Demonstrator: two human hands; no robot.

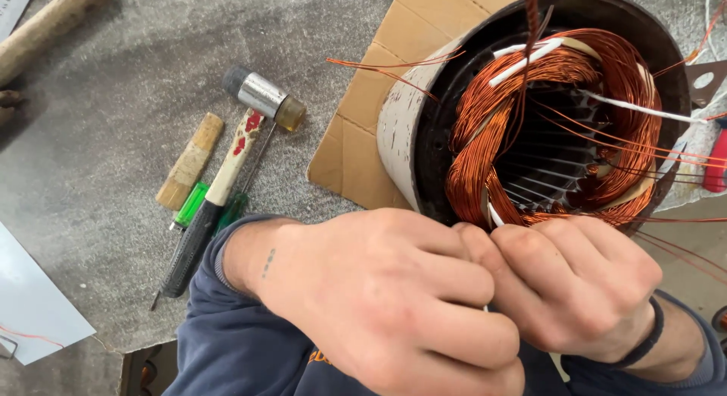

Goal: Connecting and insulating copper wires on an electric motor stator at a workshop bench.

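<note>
Two hands right at the bottom of the view, both in dark blue sleeves. The left hand [394, 297] is curled into a loose fist, fingers [462, 282] together and pinched on a thin white strip [494, 214] that pokes up between the two hands. The right hand [583, 286] sits knuckle to knuckle against it, fingers also closed down on that same strip as far as I can see, though the actual tips are tucked out of sight. There's a dark band on the right wrist.

Just past the knuckles is the motor stator [530, 116], a round housing lying on its side with the open end facing the camera. The near rim touches the hands. Inside it's packed with copper windings [485, 138] looped around the bore, with white sleeved leads [644, 108] and loose copper wire ends sticking out in a bunch of directions. You can see the steel slots down in the middle.

The stator rests on a piece of cardboard [356, 138], which lies flat on the grey desk [113, 123].

Off to the left, well apart from the stator, a small mallet [235, 154] with a metal head and a black and cream handle lies at an angle. A green-handled screwdriver [193, 203] is tucked right under it, and a short wooden block [189, 161] sits just beside them. Further back at the top left corner there's a wooden stick [45, 25]. A pale sheet [30, 305] shows at the left edge.
</note>
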